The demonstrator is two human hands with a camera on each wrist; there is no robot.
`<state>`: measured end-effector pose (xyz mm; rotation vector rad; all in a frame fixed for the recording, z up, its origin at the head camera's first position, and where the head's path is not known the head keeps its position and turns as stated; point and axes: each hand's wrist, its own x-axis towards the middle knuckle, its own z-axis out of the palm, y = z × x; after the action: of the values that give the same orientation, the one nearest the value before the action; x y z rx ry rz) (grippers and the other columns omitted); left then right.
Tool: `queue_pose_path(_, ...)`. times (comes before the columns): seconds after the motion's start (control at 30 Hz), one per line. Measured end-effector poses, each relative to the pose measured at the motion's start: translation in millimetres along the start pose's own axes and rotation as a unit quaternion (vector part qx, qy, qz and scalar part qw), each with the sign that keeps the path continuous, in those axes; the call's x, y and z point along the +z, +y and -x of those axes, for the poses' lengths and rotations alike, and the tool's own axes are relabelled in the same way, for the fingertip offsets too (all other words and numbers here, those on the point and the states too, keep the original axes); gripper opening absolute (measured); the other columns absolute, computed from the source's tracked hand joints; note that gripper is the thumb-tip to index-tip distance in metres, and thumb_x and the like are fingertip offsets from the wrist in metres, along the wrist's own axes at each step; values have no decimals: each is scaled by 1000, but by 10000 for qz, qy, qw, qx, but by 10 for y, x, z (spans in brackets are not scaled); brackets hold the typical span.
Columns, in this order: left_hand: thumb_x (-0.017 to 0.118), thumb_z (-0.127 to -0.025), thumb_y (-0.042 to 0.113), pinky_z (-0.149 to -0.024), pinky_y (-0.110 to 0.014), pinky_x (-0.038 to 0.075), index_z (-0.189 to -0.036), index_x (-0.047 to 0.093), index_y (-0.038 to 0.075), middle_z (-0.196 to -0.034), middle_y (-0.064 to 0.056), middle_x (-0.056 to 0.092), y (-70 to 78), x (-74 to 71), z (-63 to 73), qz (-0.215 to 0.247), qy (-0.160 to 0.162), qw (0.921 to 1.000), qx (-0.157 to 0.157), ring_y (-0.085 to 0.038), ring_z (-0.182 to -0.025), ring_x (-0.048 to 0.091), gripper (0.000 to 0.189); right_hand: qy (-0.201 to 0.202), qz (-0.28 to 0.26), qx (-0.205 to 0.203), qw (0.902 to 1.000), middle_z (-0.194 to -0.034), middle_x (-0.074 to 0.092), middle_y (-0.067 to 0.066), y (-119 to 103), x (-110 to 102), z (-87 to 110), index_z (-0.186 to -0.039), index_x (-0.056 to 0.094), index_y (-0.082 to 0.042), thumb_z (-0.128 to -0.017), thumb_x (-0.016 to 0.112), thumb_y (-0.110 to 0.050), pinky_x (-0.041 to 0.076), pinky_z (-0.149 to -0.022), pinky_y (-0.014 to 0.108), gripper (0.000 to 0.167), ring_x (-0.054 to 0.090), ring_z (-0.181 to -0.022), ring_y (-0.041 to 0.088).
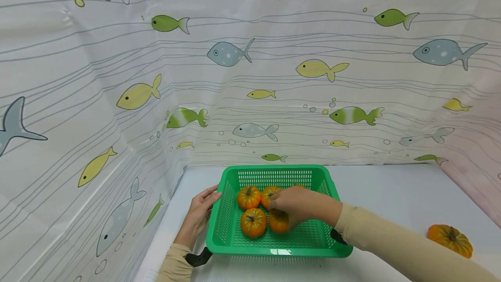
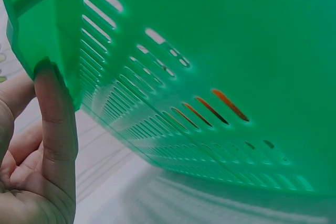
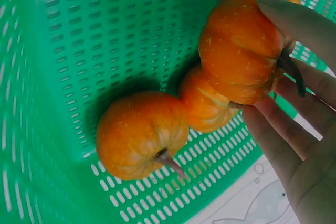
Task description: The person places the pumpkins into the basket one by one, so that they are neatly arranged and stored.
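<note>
A green plastic basket [image 1: 279, 252] holds several small orange pumpkins, among them one at the front left [image 1: 253, 223] and one at the back left [image 1: 249, 197]. My right hand [image 1: 299, 203] is inside the basket and grips a pumpkin [image 3: 241, 45], thumb on one side and fingers on the other. Its curved stem points toward the palm. Two other pumpkins [image 3: 142, 135] lie below it in the right wrist view. At the basket's left side, my left hand [image 1: 199, 212] holds the rim, one fingertip [image 2: 50, 98] tucked under the lip.
One more pumpkin [image 1: 450, 240] lies on the white table [image 1: 383, 199], right of the basket and beyond the right forearm. White sheeting [image 1: 250, 21] printed with fish stands behind the table and along both sides.
</note>
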<state>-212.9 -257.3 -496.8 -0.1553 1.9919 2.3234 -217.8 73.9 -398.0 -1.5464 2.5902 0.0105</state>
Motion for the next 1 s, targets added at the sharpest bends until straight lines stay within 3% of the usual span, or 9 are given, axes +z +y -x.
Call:
queue_pose_path(0.23, 66, -101, 12, -69, -21, 62, -150, 49, 3, -93, 7, 71, -5, 2, 1, -57, 20, 10000, -10, -5, -77, 73, 53, -256, 104, -36, 9996, -109, 72, -10, -59, 78, -118, -120, 73, -21, -74, 94, -34, 56, -78, 17, 52, 63, -92, 2)
queue_pose_path(0.6, 66, -101, 12, -69, -21, 62, -151, 49, 3, -93, 6, 71, -3, 3, -4, -66, -1, 10000, -25, -5, -78, 72, 53, -455, 380, 16, 9982, -109, 71, -11, -121, 187, -204, -125, 72, -23, -71, 96, -34, 56, -81, 17, 61, 64, -95, 1)
queue_pose_path(1.0, 68, -100, 12, -71, -23, 63, -150, 50, 2, -93, 6, 72, -13, 2, -25, -71, 46, 10000, -47, -6, -79, 73, 54, -581, 415, 45, 9974, -111, 71, -10, -137, 195, -230, -127, 71, -24, -73, 95, -35, 57, -79, 18, 60, 63, -95, 1)
